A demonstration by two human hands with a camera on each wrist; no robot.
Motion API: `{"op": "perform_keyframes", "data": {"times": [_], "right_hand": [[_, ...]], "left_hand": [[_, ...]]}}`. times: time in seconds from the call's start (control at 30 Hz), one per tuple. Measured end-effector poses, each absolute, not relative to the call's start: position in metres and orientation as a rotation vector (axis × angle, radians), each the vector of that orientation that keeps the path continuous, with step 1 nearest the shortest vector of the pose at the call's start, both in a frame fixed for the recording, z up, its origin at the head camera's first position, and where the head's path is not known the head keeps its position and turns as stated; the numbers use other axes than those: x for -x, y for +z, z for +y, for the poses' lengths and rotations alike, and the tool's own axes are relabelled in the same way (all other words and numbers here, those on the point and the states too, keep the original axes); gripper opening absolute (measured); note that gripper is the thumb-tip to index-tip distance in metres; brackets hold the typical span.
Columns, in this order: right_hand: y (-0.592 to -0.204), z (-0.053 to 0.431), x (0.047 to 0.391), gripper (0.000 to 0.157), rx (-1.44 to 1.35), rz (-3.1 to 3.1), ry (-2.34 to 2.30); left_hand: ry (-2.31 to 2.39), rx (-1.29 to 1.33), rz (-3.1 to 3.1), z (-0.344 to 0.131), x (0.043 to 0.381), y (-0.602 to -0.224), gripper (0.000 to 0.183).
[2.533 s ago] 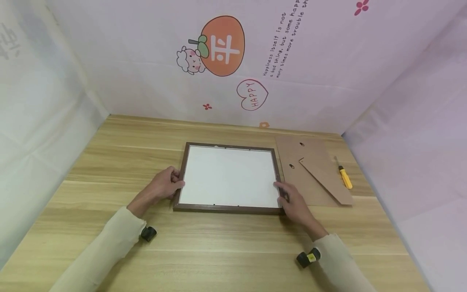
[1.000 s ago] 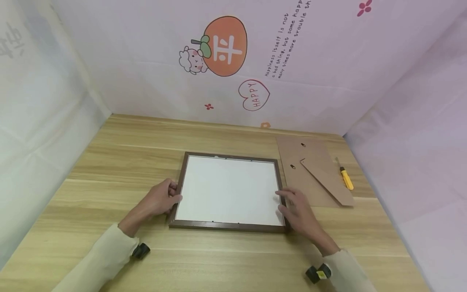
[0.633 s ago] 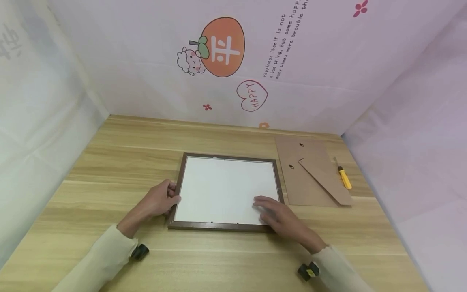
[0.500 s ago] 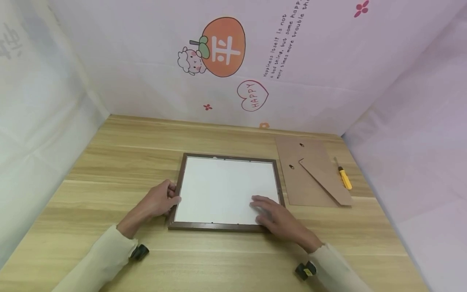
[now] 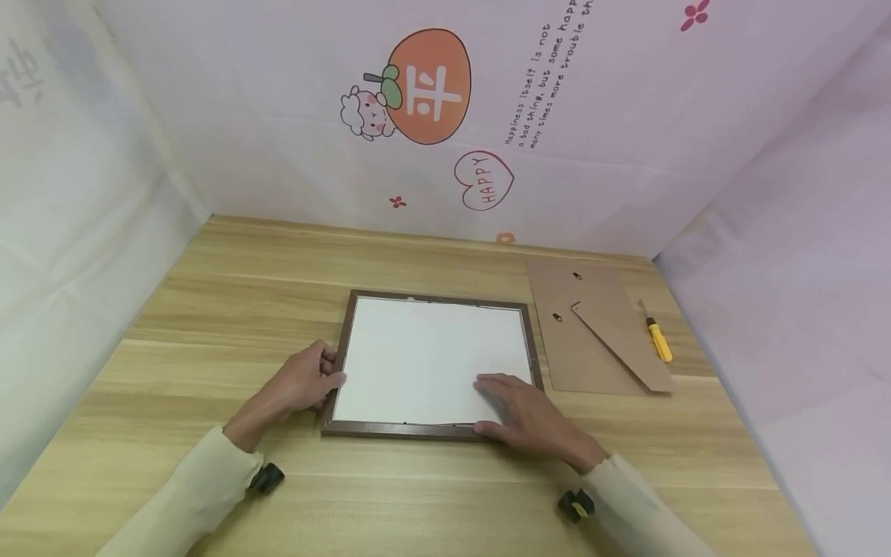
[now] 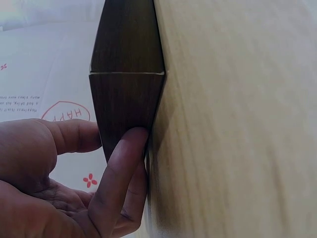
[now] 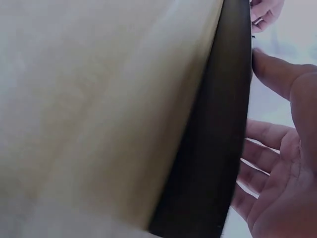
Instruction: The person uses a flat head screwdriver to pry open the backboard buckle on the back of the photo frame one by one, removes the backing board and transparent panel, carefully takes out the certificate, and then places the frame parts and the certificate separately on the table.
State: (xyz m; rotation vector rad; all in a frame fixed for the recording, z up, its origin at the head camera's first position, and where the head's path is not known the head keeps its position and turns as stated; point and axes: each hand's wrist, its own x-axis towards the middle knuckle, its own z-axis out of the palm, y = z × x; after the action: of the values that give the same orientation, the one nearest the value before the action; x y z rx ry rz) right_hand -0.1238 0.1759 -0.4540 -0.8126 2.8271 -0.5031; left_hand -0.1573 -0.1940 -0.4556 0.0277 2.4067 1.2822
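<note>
A brown picture frame point(image 5: 400, 430) lies on the wooden table with a white backing sheet point(image 5: 425, 363) inside it. My left hand point(image 5: 306, 377) grips the frame's left side, thumb on top. In the left wrist view, the fingers point(image 6: 121, 168) of that hand press the outer side of the frame point(image 6: 126, 99) near a corner. My right hand point(image 5: 525, 410) lies over the sheet's near right part, fingers extended. Its thumb point(image 7: 272, 69) touches the frame's near edge point(image 7: 213, 119) in the right wrist view. Whether its other fingertips press the sheet I cannot tell.
To the right lies a brown backboard point(image 5: 571, 356) with a stand leg point(image 5: 619, 352) and two small black hangers. Beyond it is a screwdriver point(image 5: 657, 339) with a yellow handle. Printed white cloth walls point(image 5: 313, 178) border the table point(image 5: 244, 309).
The frame has slid toward me, the left hand keeping its grip. My right hand has let go of the frame's right side and moved left over the white sheet; its thumb now reaches the near edge.
</note>
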Motion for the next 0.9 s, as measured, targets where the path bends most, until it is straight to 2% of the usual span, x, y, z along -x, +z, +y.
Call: {"op": "perform_keyframes", "data": {"times": [0.53, 0.63, 0.9], "right_hand": [[-0.4476, 0.1753, 0.1328, 0.063, 0.924, 2.838, -0.285], [-0.4461, 0.1768, 0.1332, 0.057, 0.982, 2.846, -0.266], [-0.4507, 0.1781, 0.1319, 0.025, 1.299, 2.956, -0.032]], "left_hand": [[1.290, -0.013, 2.399, -0.1925, 0.1586, -0.4560, 0.038], [1.294, -0.006, 2.399, -0.1926, 0.1576, -0.4553, 0.037], [1.308, -0.031, 2.383, -0.1953, 0.1567, -0.4544, 0.039]]}}
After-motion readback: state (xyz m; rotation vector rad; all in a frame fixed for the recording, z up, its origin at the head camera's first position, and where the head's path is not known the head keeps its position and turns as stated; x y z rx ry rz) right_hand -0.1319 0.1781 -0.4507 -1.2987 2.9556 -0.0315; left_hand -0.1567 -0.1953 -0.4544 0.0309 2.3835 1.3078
